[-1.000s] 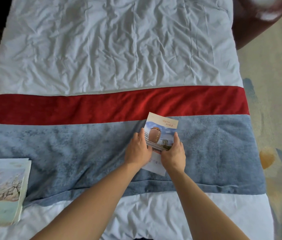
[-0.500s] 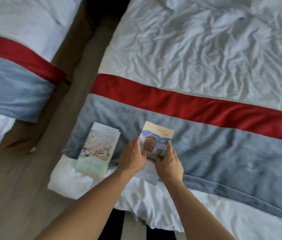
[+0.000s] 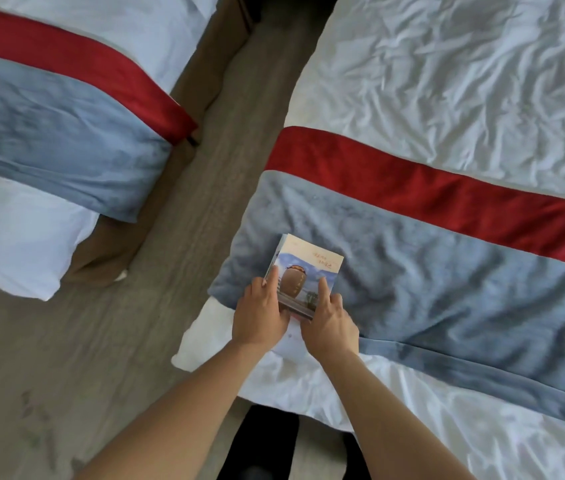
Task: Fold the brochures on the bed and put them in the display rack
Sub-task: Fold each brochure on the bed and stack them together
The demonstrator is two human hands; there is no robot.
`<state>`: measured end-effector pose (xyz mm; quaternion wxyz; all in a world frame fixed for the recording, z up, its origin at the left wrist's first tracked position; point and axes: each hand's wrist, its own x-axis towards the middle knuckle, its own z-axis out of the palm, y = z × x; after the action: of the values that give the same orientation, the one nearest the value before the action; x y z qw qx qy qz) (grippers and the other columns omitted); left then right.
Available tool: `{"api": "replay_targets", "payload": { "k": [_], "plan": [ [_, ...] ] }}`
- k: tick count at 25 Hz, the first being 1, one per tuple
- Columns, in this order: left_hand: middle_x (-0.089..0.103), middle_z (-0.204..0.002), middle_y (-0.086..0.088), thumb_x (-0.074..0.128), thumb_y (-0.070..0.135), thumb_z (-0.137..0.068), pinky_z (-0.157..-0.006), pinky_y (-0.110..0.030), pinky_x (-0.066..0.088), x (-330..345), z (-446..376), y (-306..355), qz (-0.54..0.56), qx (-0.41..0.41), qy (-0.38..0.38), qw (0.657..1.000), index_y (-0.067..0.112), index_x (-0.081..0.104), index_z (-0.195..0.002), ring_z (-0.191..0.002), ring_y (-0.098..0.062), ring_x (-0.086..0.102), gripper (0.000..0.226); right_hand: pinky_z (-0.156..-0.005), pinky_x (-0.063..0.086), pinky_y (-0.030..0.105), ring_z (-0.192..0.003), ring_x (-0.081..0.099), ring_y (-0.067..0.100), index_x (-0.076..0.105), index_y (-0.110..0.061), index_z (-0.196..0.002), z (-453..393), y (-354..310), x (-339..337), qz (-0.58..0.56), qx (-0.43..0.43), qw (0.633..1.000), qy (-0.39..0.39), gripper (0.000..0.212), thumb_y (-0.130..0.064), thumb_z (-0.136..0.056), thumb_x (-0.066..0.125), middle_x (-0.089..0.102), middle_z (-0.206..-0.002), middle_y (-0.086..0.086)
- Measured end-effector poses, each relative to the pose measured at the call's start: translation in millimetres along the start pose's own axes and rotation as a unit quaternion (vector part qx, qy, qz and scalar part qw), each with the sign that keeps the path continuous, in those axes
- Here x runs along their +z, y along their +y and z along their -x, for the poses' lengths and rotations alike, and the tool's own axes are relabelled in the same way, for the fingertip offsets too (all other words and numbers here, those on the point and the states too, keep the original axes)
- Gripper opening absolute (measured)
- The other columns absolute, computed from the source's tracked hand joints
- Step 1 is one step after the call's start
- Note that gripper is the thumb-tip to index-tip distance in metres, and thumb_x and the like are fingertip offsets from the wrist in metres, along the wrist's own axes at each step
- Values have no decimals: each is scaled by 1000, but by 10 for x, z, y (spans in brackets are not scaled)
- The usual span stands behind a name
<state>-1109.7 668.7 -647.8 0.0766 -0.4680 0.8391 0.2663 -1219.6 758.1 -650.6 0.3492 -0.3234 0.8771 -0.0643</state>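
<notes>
Evidently folded, the brochure sits clamped between both hands above the bed; no display rack visible, racking remains.

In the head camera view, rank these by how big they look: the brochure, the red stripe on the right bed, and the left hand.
1. red stripe
2. brochure and left hand: too alike to rank, and the hands cover part of the brochure.

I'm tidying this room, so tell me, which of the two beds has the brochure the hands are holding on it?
The right-hand bed, with the crumpled white sheet. The brochure sits at its near left corner on the blue band; the other bed, across the floor gap, shows none.
</notes>
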Motion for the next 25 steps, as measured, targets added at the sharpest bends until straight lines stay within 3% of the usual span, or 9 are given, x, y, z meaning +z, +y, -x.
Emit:
{"api": "replay_targets", "payload": {
  "k": [5, 9, 12, 16, 18, 20, 23, 25],
  "plan": [
    [50, -130, -7, 71, 40, -84, -93, -34, 49, 65, -115, -74, -79, 23, -20, 996, 25, 24, -153, -116, -23, 50, 84, -75, 50, 39, -110, 58, 27, 1, -27, -157, -104, -30, 48, 43, 9, 999, -12, 88, -32, -93, 60, 44, -128, 7],
    [46, -128, -6, 72, 36, -80, -92, -34, 50, 83, -122, -13, -95, -8, -36, 995, 23, 31, -146, -114, -23, 49, 78, -79, 50, 39, -116, 53, 26, 2, -29, -158, -155, -20, 40, 62, 3, 997, -40, 87, -34, -93, 60, 41, -131, 6],
    [40, -136, -7, 72, 39, -81, -93, -38, 49, 101, -131, 3, -63, -30, -34, 997, 18, 35, -141, -119, -26, 48, 73, -76, 51, 39, -115, 51, 26, 12, -28, -154, -146, -38, 35, 52, 6, 998, -34, 80, -34, -92, 61, 41, -125, 6],
    [33, -150, -10, 71, 39, -86, -103, -43, 43, 105, -281, 12, 27, -25, -63, 997, 11, 24, -152, -132, -29, 41, 86, -77, 52, 41, -119, 47, 29, 17, -24, -150, -134, -86, 49, 11, 22, 1000, -9, 79, -31, -89, 66, 36, -129, 6],
    [31, -153, -10, 70, 39, -87, -103, -42, 44, 98, -259, 13, 14, -13, -55, 998, 13, 25, -152, -135, -29, 39, 83, -89, 50, 42, -132, 38, 31, 16, -24, -153, -134, -98, 48, 34, 11, 999, 1, 83, -34, -88, 67, 25, -149, 10],
    [19, -160, -13, 69, 37, -88, -108, -41, 41, 102, -222, -16, -27, 24, -45, 998, 14, 22, -154, -145, -31, 27, 84, -107, 38, 43, -148, 15, 32, 12, -25, -157, -122, -95, 56, 84, -34, 996, 10, 88, -40, -89, 66, 4, -164, 12],
    [1, -164, -16, 74, 38, -83, -118, -44, 28, 84, -310, -80, -145, 148, -75, 975, 18, 17, -154, -152, -32, 4, 93, -119, 21, 43, -153, -8, 29, 2, -26, -160, -147, -58, 77, 143, -106, 984, -1, 91, -52, -93, 57, -11, -167, 9],
    [-6, -164, -16, 72, 39, -85, -121, -45, 22, 82, -409, -107, -189, 166, -121, 960, 20, 11, -156, -153, -32, -4, 95, -119, 17, 44, -153, -12, 28, -4, -26, -160, -205, -41, 108, 167, -117, 979, -19, 91, -57, -95, 52, -13, -167, 8]
  ]
}}
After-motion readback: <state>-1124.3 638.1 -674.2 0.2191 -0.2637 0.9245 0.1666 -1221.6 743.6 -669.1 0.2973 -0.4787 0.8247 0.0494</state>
